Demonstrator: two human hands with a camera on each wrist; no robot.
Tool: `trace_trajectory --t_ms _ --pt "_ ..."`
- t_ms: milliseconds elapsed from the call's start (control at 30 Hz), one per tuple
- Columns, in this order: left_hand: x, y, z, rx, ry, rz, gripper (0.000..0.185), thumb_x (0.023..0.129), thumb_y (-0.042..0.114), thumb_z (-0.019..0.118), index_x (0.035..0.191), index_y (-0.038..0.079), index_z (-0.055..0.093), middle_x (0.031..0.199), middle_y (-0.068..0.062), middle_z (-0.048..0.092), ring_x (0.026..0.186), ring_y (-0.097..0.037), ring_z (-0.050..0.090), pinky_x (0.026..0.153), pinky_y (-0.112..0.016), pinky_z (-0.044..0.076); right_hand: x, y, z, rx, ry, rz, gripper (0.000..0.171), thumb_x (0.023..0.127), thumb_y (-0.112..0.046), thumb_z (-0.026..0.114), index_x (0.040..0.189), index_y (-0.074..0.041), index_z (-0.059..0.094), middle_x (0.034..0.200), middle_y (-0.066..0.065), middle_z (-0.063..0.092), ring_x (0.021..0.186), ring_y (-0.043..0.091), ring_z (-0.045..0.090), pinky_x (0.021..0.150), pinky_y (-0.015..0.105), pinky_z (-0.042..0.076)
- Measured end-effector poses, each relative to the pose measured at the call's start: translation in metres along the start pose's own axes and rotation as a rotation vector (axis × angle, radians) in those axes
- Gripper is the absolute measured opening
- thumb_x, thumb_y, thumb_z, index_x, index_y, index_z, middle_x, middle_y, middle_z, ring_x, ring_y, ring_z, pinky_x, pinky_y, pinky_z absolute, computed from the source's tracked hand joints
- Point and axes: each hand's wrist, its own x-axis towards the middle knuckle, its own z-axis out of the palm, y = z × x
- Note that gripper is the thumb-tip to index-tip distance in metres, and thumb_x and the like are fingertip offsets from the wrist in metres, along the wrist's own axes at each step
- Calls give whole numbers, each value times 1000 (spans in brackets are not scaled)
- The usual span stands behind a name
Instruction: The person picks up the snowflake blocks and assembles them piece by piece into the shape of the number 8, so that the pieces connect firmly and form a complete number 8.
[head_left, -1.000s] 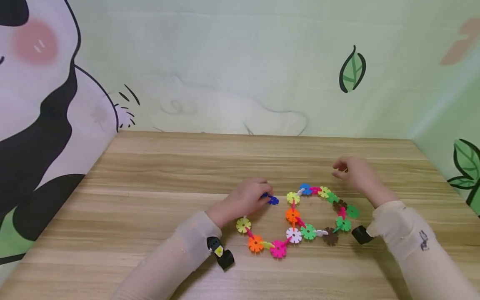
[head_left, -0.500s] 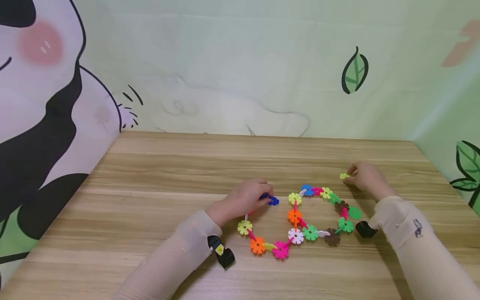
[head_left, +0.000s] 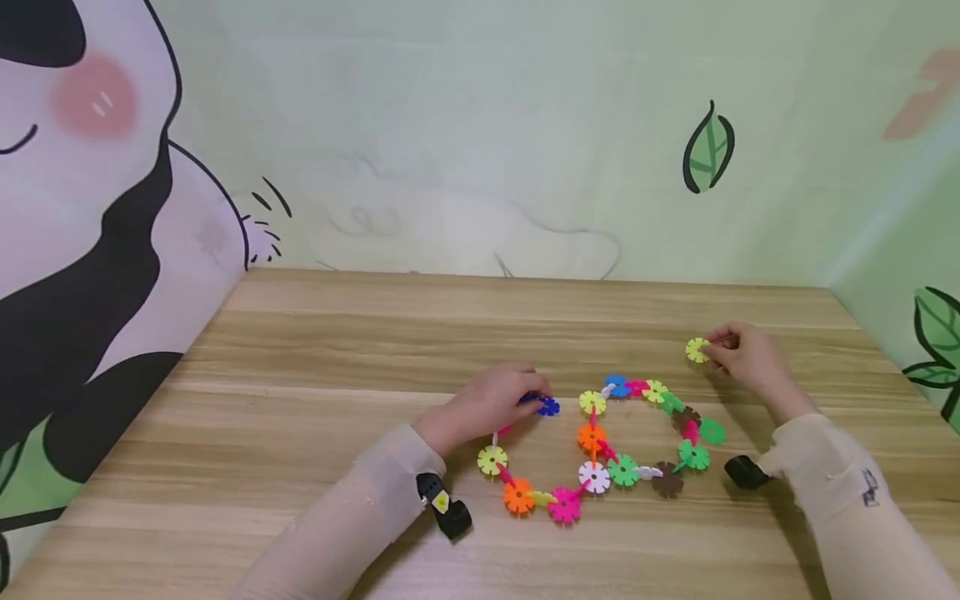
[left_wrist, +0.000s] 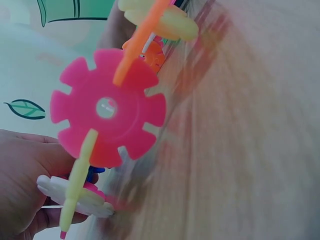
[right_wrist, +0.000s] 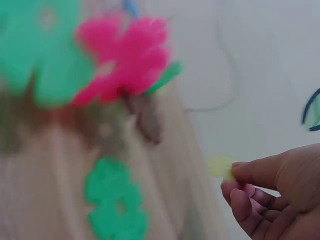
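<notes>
A chain of coloured snowflake discs [head_left: 600, 454] lies on the wooden table [head_left: 337, 375] in two joined loops. My left hand [head_left: 495, 404] grips the left end of the chain, by a dark blue disc [head_left: 548, 406]. In the left wrist view that left hand [left_wrist: 25, 185] holds the end near a white disc [left_wrist: 75, 196], with a pink disc [left_wrist: 106, 112] close to the camera. My right hand [head_left: 742, 354] pinches a loose yellow disc [head_left: 697, 349] just beyond the right loop. The right wrist view shows the same yellow disc [right_wrist: 220, 166] pinched at my fingertips [right_wrist: 250, 172].
The table meets cartoon-printed walls at the back [head_left: 480, 167], at the left [head_left: 90, 250] and at the right [head_left: 922, 317]. A black wrist camera [head_left: 444, 507] sits on my left sleeve and another black wrist camera [head_left: 744, 472] on my right.
My right hand moved right and picked up a yellow disc, which it now holds turned towards the camera. The left hand has stayed on the chain's end.
</notes>
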Motion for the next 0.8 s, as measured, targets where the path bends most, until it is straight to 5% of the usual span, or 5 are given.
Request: trace_trajectory --t_ms 167,500,800 --pt "0 -2 2 -20 14 15 21 92 18 64 112 15 70 104 -2 67 90 -15 63 81 -29 52 -12 -22 -1 94 8 -98 26 98 -9 52 109 14 53 88 16 64 65 0 59 59 22 54" --pt "2 -4 3 -39 28 33 14 92 16 64 104 12 71 100 -3 68 89 -16 65 82 -30 53 -41 -81 31 211 -151 -227 25 97 -7 54 116 10 54 92 17 63 65 10 56 55 24 48" --pt "1 -4 1 -115 10 -3 14 92 14 63 103 11 71 100 -3 67 86 -14 61 82 -29 51 -51 -111 72 214 -311 -250 15 91 -4 58 100 8 62 70 10 63 54 13 55 48 25 48"
